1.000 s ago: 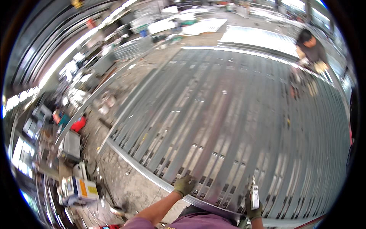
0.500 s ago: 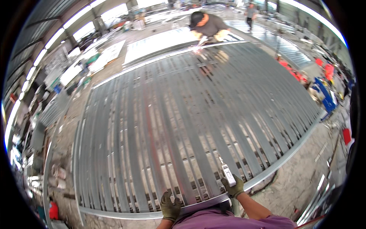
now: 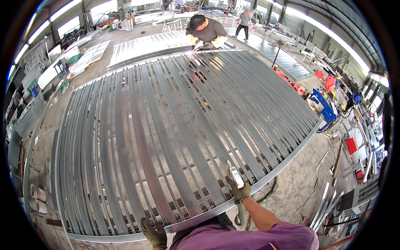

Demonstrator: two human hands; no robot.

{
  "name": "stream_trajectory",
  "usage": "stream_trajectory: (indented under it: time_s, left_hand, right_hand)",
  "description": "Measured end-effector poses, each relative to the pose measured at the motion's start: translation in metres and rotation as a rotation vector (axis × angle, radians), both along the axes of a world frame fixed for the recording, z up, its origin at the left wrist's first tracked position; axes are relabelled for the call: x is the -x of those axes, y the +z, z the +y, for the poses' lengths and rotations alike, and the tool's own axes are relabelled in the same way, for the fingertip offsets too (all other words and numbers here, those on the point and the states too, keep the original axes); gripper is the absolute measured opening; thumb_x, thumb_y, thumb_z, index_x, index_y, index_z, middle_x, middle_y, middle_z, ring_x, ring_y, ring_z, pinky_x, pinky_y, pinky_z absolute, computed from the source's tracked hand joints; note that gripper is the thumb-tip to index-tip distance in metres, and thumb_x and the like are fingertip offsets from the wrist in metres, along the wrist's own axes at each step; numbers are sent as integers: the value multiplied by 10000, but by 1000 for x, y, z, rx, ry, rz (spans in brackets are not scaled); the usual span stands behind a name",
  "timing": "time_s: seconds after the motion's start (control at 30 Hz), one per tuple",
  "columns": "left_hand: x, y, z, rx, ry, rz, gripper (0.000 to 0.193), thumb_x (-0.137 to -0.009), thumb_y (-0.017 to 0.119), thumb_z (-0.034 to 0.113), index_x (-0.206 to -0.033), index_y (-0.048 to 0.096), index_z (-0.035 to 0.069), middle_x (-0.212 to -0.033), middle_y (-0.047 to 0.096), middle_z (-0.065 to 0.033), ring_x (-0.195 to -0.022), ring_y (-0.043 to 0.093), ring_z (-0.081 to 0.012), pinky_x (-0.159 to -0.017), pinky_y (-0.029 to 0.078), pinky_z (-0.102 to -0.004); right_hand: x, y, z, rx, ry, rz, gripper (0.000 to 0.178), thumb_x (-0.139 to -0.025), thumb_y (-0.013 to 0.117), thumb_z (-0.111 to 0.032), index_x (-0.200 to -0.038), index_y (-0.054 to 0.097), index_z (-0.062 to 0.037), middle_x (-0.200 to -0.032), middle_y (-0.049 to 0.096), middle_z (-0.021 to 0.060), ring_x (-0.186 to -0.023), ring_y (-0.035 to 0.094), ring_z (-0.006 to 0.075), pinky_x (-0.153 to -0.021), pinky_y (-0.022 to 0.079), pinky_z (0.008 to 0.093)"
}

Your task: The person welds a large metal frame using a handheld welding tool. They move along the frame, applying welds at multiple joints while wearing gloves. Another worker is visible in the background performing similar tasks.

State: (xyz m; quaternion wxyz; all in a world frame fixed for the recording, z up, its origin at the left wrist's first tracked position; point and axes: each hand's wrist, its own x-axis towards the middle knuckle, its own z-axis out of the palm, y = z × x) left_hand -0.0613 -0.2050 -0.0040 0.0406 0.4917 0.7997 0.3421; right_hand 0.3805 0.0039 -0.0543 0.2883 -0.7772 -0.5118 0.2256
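Observation:
A large grid of grey metal slats point(image 3: 189, 142) stretches out in front of me, closed along my side by a metal edge rail point(image 3: 104, 238). At that rail rests my gloved left hand point(image 3: 154, 234), fingers over the metal and thumb apart, with no tool in it. To its right, my gloved right hand point(image 3: 241, 191) is closed around a white hand-held welding gun point(image 3: 236, 177) with a thin nozzle. The gun points away from me, just above the slats. My palm hides its grip.
Across the grid a co-worker point(image 3: 207, 30) in a cap and gloves bends over a bright spark at the far rail. Another person point(image 3: 244, 23) walks behind. A blue machine point(image 3: 323, 106) stands off the right corner. A hose point(image 3: 266, 192) lies below the near rail.
The view has turned, so the grid sits farther left in the picture. Both hands stay at about the same places along the rail, the right still holding the welding gun.

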Motion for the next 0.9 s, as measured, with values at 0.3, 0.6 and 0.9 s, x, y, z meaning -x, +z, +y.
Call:
stream_trajectory:
  time_s: [0.3, 0.6, 0.9]
  left_hand:
    - [52, -80, -247, 725, 150, -243, 416, -990, 772, 253, -1314, 698, 2, -1205, 748, -273, -1126, 721, -472, -1006, 572, -583]
    - [42, -59, -237, 887, 205, -311, 382, -991, 769, 250, -1278, 716, 4, -1181, 753, -269, -1101, 727, -471, -988, 578, -579]
    - [59, -54, -210, 863, 126, -308, 350, -992, 767, 247, -1242, 734, 5, -1157, 758, -264, -1075, 733, -469, -969, 584, -575]
  right_hand:
    - [-2, -16, 4, 25, -36, -48, 569, -857, 924, -482, -1237, 790, -81, -1113, 839, 143, -1022, 807, 319, -903, 614, 434]
    - [-12, -43, 11, 34, -69, 57, 542, -846, 971, -375, -1256, 781, -76, -1147, 836, 67, -991, 790, 208, -914, 616, 380]
    - [-6, -21, 5, -20, -65, -35, 598, -832, 882, -557, -1237, 804, -124, -1066, 834, 183, -1020, 797, 407, -885, 622, 488]
